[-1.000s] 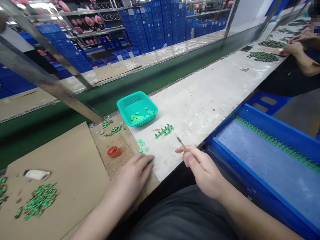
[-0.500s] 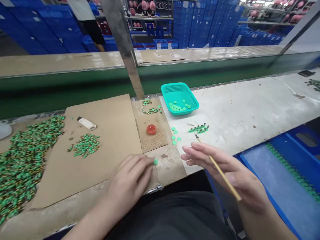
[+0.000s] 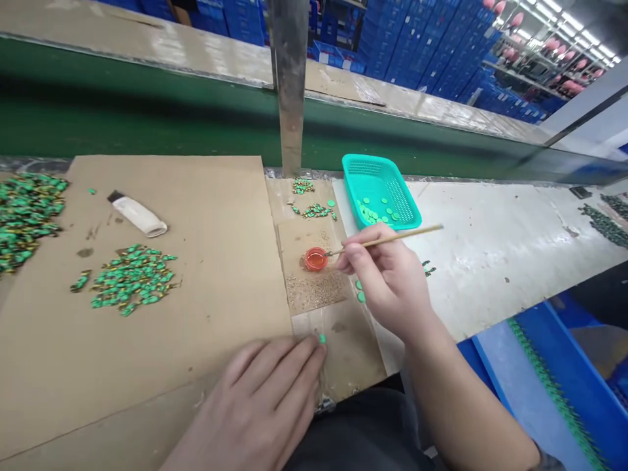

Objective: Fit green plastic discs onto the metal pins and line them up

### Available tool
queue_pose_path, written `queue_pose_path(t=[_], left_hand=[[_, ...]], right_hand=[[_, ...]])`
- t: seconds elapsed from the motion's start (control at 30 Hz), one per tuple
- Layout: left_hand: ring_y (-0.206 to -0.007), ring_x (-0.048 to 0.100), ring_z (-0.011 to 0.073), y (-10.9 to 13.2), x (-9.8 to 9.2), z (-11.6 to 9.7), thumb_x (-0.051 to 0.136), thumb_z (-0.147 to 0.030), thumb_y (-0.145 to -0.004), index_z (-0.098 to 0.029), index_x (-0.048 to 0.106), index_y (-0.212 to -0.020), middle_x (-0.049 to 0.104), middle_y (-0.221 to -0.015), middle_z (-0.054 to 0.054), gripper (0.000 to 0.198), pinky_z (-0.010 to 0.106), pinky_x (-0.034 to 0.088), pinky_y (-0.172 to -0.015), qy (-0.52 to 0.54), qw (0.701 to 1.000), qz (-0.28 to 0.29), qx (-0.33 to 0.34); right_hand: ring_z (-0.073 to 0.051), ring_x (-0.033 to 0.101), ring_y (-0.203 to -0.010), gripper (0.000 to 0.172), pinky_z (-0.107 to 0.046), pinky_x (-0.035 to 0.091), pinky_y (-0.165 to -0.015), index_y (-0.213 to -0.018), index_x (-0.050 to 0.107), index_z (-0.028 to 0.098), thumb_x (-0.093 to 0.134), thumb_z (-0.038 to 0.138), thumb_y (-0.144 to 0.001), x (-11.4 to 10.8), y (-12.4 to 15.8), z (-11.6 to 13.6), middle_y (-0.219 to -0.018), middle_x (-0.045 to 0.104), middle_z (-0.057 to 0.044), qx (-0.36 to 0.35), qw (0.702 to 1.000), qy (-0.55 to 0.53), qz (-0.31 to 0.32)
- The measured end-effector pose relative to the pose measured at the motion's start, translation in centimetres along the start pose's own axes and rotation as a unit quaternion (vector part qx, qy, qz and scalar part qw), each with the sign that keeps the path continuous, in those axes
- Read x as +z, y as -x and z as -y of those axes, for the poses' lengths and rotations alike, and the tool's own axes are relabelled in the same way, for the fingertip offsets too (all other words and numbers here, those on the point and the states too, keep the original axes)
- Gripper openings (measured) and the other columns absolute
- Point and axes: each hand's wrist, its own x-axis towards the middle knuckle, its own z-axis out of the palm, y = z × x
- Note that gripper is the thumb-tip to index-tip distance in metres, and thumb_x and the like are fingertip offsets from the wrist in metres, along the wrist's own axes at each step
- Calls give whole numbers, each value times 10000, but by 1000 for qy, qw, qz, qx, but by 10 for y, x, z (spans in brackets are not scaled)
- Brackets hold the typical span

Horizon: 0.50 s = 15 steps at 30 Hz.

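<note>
My right hand pinches a thin wooden paintbrush. The brush tip reaches into a small red-orange cap that holds some liquid. Flat on the work surface lies my left hand, its fingers stretched out side by side. A small green disc shows at its index fingertip, partly covered; the left thumb is hidden. Beside my right hand are a few more green discs, mostly blocked by the hand. A turquoise basket with green discs inside stands just behind it.
On the cardboard lie a pile of small green-and-gold pieces and a white tube. A larger heap sits at far left. A metal post rises behind. Blue trays stand low at right.
My right hand has moved left and turned, bringing the brush from beside the discs to the red cap. My left hand stays by the green disc. The view has tilted and shifted.
</note>
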Motion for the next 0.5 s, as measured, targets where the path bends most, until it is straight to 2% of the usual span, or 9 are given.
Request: queue_pose_path(t=[0.1,0.2,0.5], left_hand=[[-1230,782,265,7,5,-2,545,-195,-1217,-198,873,-1366,918,-1409,40,360,490,503,-1130,12,1000,-9,-20],[-1193,771,275,12,10,-2,590,-210,-1194,-218,893,-1322,920,-1417,34,329,498,510,-1108,12,999,-22,-24],[-1126,735,274,16,20,-3,613,-210,-1150,-241,914,-1300,932,-1361,23,338,500,505,-1026,22,998,-49,-31]], right_hand=[[-164,807,-786,247,-303,628,-746,-972,691,264,699,293,-1216,11,-11,-7,-911,826,-5,-55,995,77,16],[-163,778,-791,293,-306,601,-749,-941,657,275,669,266,-1234,17,-15,-13,-901,809,5,-104,987,122,32],[-146,750,-789,314,-288,581,-746,-943,628,279,663,253,-1254,22,-17,-17,-905,792,19,-106,984,136,41]])
